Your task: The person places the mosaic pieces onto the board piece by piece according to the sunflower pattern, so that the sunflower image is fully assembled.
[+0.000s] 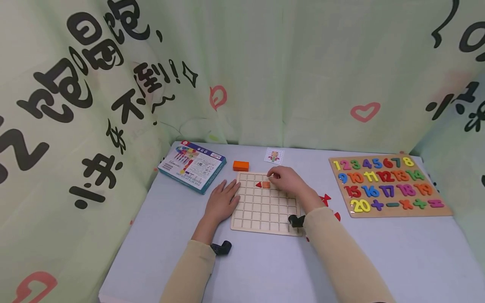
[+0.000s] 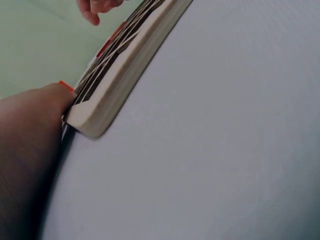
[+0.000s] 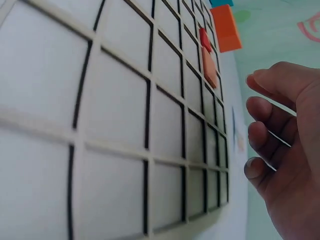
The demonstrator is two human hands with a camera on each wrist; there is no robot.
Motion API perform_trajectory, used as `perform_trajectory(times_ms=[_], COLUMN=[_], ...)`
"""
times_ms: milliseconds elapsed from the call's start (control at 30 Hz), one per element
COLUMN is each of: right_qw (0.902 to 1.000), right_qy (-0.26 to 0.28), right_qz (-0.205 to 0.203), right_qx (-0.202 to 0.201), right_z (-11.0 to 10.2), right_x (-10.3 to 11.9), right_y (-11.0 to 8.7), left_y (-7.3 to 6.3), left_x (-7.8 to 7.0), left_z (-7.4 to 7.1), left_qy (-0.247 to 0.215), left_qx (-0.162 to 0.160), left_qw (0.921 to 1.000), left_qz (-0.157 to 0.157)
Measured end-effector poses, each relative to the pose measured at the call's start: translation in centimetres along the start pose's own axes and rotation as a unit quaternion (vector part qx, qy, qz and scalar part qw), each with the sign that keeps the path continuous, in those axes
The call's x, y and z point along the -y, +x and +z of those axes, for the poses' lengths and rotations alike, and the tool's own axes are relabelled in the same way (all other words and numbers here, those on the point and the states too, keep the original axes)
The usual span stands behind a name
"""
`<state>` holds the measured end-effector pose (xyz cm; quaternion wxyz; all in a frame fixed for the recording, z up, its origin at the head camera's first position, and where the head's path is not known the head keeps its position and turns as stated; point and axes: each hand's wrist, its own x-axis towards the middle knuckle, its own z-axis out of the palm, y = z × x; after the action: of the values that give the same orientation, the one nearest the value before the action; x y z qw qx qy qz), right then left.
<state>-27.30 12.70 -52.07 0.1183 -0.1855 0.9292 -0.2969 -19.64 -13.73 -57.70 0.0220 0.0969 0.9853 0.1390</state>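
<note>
A pale wooden grid board (image 1: 265, 210) lies on the table. In one of its upper rows sit a red triangle (image 1: 259, 184) and, beside it, an orange square (image 1: 266, 184). My left hand (image 1: 221, 201) rests flat at the board's left edge, fingers extended. Above the upper right part of the board is my right hand (image 1: 286, 179). Its fingers are loosely bent in the right wrist view, where no piece shows between the fingers (image 3: 260, 107). Red pieces (image 1: 325, 198) lie right of the board, partly hidden by the right forearm.
An orange block (image 1: 241, 166) stands behind the board, near a small picture card (image 1: 274, 155). A boxed set (image 1: 192, 165) lies at the back left. On the right is a wooden number board (image 1: 390, 185) with coloured numerals. Printed curtains (image 1: 284, 84) enclose the table.
</note>
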Motion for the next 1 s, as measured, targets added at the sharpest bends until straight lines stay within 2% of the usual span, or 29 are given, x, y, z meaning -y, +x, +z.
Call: perform_trajectory(times_ms=[267,567,800,1000], right_qw=[0.9995,0.9972,0.9965,0.9963], right_qy=[-0.014,-0.02,-0.018,-0.024], right_qz=[0.024,0.066,0.08,0.082], right_qx=[-0.017,-0.029,-0.019,-0.005], right_z=[-3.2,-6.3,-7.8,-8.3], right_x=[-1.2,-4.3,-6.7,-8.9], right_y=[-2.8,-6.4,-9.6,-11.5], left_y=[0.0,0.1,0.3,0.2], left_x=[-0.1,0.1,0.2,0.1], left_z=[0.1,0.4,0.5,0.5], left_qy=[-0.003,0.001,-0.004,-0.006], left_qx=[0.0,-0.003,0.003,0.001], left_qw=[1.0,1.0,1.0,1.0], left_qz=[0.001,0.002,-0.003,-0.003])
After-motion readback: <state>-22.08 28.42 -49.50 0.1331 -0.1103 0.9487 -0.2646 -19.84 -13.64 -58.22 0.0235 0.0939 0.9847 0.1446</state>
